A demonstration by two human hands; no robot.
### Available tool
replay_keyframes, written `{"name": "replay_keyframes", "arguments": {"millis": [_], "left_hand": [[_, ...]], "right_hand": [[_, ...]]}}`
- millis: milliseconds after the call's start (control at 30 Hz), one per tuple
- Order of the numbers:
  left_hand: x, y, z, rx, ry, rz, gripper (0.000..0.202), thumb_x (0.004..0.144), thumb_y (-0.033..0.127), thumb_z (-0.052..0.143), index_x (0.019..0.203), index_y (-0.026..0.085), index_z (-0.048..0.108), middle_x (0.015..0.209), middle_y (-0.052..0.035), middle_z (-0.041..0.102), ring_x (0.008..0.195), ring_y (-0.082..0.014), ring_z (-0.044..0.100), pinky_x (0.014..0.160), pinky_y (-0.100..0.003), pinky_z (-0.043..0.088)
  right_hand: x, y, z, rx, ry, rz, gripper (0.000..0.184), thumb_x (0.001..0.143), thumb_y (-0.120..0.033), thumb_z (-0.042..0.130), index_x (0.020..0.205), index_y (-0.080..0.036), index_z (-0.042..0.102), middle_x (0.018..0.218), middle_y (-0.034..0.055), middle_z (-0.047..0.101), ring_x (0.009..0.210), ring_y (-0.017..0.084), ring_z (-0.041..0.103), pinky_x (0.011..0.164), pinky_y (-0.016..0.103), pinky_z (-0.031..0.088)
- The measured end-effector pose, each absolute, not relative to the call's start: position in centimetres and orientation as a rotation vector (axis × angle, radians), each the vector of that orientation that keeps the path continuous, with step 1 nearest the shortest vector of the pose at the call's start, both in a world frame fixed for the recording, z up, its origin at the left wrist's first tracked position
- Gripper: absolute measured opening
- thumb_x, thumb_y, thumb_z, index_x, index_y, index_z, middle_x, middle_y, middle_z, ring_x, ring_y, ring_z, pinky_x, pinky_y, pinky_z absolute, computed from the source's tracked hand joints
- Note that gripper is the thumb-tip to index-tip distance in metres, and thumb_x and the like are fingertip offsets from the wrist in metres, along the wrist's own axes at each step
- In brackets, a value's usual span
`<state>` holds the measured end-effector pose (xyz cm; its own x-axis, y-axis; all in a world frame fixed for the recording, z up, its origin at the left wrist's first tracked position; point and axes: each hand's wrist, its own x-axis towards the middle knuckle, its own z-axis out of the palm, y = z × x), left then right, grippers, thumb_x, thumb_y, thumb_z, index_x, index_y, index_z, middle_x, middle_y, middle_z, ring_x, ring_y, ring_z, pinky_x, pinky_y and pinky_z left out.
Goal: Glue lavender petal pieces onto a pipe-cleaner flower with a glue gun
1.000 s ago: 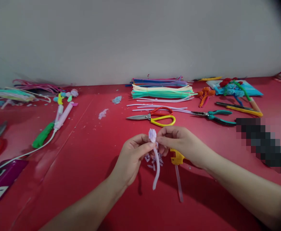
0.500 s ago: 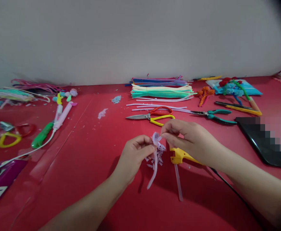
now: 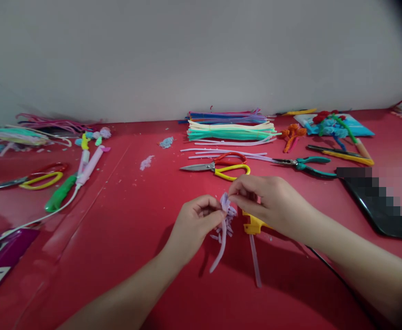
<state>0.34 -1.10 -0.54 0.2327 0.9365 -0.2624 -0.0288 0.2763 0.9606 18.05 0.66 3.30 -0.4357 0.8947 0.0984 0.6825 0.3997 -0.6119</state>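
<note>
My left hand [image 3: 197, 222] is closed in a pinch round a lilac pipe cleaner [image 3: 222, 247], whose stem hangs down in a curve. Small petal-like pieces form a lilac flower head [image 3: 225, 201] at its top. From the right, my right hand [image 3: 273, 204] pinches a small lilac piece at the edge of that head; the fingertips partly hide it. Behind and below the flower lies a heap of cut lilac bits [image 3: 231, 225]. Under my right hand rests a yellow glue gun [image 3: 254, 225], with a clear glue stick [image 3: 255, 263] poking out toward me.
Beyond my hands lie scissors [image 3: 218, 168], green-handled pliers [image 3: 304, 165] and pipe cleaner bundles [image 3: 231, 130]. A black tray-like object [image 3: 369, 211] is at right. On the left are other scissors [image 3: 32, 179], a pink glue gun [image 3: 92, 167] with its cord, and a purple power strip [image 3: 10, 256].
At the far left, a co-worker's hand has gone from view, and the scissors beside it now lie flat on the table. My right fingertips have moved slightly closer to the flower head.
</note>
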Motion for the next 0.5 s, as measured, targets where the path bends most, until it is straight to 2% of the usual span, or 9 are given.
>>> {"name": "replay_keyframes", "arguments": {"millis": [300,500], "left_hand": [[0.38,-1.19,-0.44,1.015,1.106,0.854,0.005,0.069,0.018,0.065,0.068,0.015,0.061,0.061,0.0020,0.056,0.056,-0.0094,0.048,0.057,-0.022,0.039],[0.31,-1.25,-0.35,0.997,1.070,0.949,0.010,0.070,0.017,0.066,0.064,0.016,0.058,0.059,0.0043,0.052,0.054,-0.0073,0.045,0.055,-0.020,0.038]], "right_hand": [[18.03,0.54,2.52,-1.149,-2.305,0.388,0.009,0.087,-0.023,0.050,0.083,-0.019,0.057,0.066,-0.0009,0.061,0.052,0.009,0.048,0.051,0.021,0.033],[17.95,-0.10,2.43,-1.015,-2.202,0.176,0.006,0.085,-0.018,0.051,0.090,-0.017,0.054,0.060,-0.0023,0.055,0.055,0.010,0.050,0.057,0.022,0.038]]}}
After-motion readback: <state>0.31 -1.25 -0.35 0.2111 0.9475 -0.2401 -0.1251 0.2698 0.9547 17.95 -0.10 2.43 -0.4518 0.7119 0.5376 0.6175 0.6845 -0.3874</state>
